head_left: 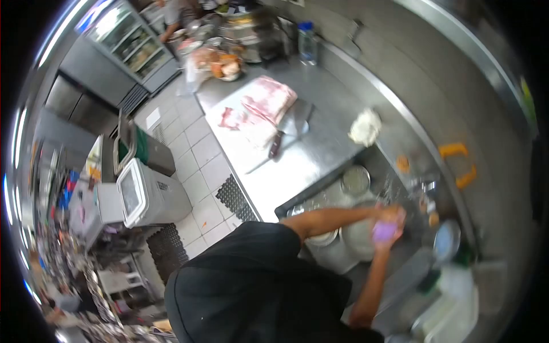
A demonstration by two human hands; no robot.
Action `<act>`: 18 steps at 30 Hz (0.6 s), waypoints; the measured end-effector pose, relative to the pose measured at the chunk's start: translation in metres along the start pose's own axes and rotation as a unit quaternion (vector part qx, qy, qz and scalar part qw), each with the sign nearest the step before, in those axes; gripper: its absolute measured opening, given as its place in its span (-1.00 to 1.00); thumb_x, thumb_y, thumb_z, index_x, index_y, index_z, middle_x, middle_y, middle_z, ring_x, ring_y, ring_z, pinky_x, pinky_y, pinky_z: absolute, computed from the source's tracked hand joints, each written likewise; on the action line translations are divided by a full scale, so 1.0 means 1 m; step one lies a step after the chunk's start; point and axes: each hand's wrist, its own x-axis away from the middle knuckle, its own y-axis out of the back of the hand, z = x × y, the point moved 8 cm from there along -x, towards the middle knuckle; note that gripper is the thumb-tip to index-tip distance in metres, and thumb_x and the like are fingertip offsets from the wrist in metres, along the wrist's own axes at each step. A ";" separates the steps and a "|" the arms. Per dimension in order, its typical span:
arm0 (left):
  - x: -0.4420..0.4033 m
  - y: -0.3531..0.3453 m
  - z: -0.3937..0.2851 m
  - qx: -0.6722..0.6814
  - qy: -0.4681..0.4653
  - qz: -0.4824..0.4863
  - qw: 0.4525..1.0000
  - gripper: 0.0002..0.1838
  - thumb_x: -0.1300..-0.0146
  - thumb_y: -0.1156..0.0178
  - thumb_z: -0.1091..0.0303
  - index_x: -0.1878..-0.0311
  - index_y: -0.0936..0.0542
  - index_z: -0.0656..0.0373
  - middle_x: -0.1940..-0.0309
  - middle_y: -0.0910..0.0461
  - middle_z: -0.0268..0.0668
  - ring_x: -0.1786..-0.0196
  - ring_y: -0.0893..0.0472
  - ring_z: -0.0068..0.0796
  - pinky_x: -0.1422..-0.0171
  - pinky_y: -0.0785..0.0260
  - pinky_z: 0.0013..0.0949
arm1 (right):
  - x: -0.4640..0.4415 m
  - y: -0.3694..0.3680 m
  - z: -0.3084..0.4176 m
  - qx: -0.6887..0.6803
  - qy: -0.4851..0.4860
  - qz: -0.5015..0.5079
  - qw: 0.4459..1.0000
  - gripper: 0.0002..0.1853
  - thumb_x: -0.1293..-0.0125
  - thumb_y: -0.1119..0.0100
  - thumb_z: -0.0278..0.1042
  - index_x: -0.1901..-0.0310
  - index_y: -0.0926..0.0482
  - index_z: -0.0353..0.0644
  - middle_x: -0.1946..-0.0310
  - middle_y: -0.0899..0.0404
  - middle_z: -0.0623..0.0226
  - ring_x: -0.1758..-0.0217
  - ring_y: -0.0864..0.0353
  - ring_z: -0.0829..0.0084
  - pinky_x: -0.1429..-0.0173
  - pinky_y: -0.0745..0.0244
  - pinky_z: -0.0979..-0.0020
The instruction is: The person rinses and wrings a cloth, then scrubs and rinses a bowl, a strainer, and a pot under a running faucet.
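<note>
Over the sink point(337, 257), my left hand point(392, 214) and my right hand point(394, 236) are closed together around a soft-looking purple thing point(384, 231). Motion blur hides what kind of thing it is. Water splashes beside my left hand, near the tap point(429, 186). Below my hands, a large round metal bowl point(357, 237) sits in the sink. A smaller round container point(355, 180) stands above it, near the sink's edge.
On the steel counter point(326, 91), pale pink meat point(269, 100) lies on a white board beside a knife point(275, 146) with a dark handle. A white crumpled bundle point(365, 127), a bottle point(307, 43), an orange handle point(457, 163) and lidded bins point(157, 197) surround me.
</note>
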 end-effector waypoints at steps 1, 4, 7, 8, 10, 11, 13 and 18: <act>0.023 -0.010 -0.005 -0.034 -0.011 0.022 0.999 -0.80 0.07 -0.16 0.25 0.39 -0.65 0.11 0.40 -0.62 -0.23 0.37 -0.60 -0.21 0.25 -0.47 -0.20 | 0.034 0.063 -0.001 0.141 0.127 -0.098 0.977 -0.32 -0.31 0.01 0.01 -0.34 -0.06 -0.15 -0.30 -0.16 0.23 -0.33 -0.19 0.32 -0.37 -0.13 0.29; 0.096 -0.059 -0.012 -0.164 -0.071 0.127 0.976 -0.83 0.13 -0.17 0.28 0.49 -0.66 0.12 0.49 -0.62 -0.22 0.44 -0.60 -0.20 0.30 -0.47 -0.20 | 0.137 0.102 -0.123 -0.286 -0.183 -0.289 0.895 -0.33 -0.13 -0.30 -0.26 -0.23 -0.18 -0.09 -0.12 -0.33 0.25 -0.06 -0.45 0.39 -0.03 -0.48 0.36; 0.177 -0.041 -0.014 0.109 -0.181 0.017 0.977 -0.84 0.23 -0.15 0.30 0.64 -0.63 0.16 0.65 -0.58 -0.16 0.55 -0.60 -0.25 0.43 -0.45 -0.20 | 0.153 0.094 -0.159 -0.100 -0.196 -0.420 0.881 -0.33 -0.12 -0.30 -0.27 -0.23 -0.19 -0.09 -0.11 -0.34 0.25 -0.05 -0.45 0.40 -0.01 -0.49 0.36; 0.187 -0.076 -0.006 -0.060 -0.165 0.147 0.973 -0.84 0.19 -0.13 0.36 0.56 -0.64 0.21 0.57 -0.59 -0.08 0.45 -0.62 -0.18 0.34 -0.47 -0.18 | 0.146 0.086 -0.162 -0.049 -0.200 -0.434 0.877 -0.34 -0.12 -0.30 -0.28 -0.22 -0.19 -0.09 -0.11 -0.34 0.25 -0.04 -0.45 0.40 -0.01 -0.49 0.36; 0.198 -0.057 0.011 0.062 0.121 0.100 0.986 -0.84 0.13 -0.13 0.32 0.56 -0.58 0.22 0.55 -0.57 -0.08 0.43 -0.60 -0.15 0.34 -0.42 -0.14 | 0.123 0.067 -0.162 0.061 -0.207 -0.446 0.869 -0.34 -0.11 -0.31 -0.29 -0.22 -0.20 -0.09 -0.10 -0.34 0.25 -0.03 -0.46 0.40 0.00 -0.49 0.37; 0.225 -0.051 0.039 0.190 0.392 0.052 0.899 -0.80 0.08 -0.14 0.28 0.56 -0.51 0.24 0.53 -0.55 -0.08 0.40 -0.58 -0.11 0.35 -0.38 -0.10 | 0.108 0.056 -0.160 0.118 -0.209 -0.443 0.864 -0.34 -0.11 -0.31 -0.30 -0.22 -0.20 -0.09 -0.10 -0.34 0.25 -0.03 -0.46 0.40 0.01 -0.49 0.37; 0.227 -0.020 0.036 0.209 0.383 0.025 0.899 -0.78 0.11 -0.13 0.29 0.47 -0.52 0.28 0.45 -0.57 0.01 0.28 -0.61 -0.04 0.20 -0.41 -0.08 | 0.074 0.034 -0.162 0.227 -0.211 -0.424 0.851 -0.35 -0.11 -0.31 -0.31 -0.21 -0.21 -0.08 -0.09 -0.34 0.25 -0.02 -0.46 0.40 0.02 -0.50 0.37; 0.249 0.093 0.042 0.267 0.327 -0.147 0.894 -0.61 0.14 -0.27 0.21 0.23 -0.53 0.23 0.27 -0.57 -0.01 0.23 -0.62 -0.11 0.16 -0.44 -0.15 | -0.002 -0.033 -0.196 0.428 -0.224 -0.326 0.813 -0.36 -0.10 -0.32 -0.35 -0.20 -0.22 -0.08 -0.08 -0.35 0.24 0.00 -0.47 0.41 0.04 -0.50 0.37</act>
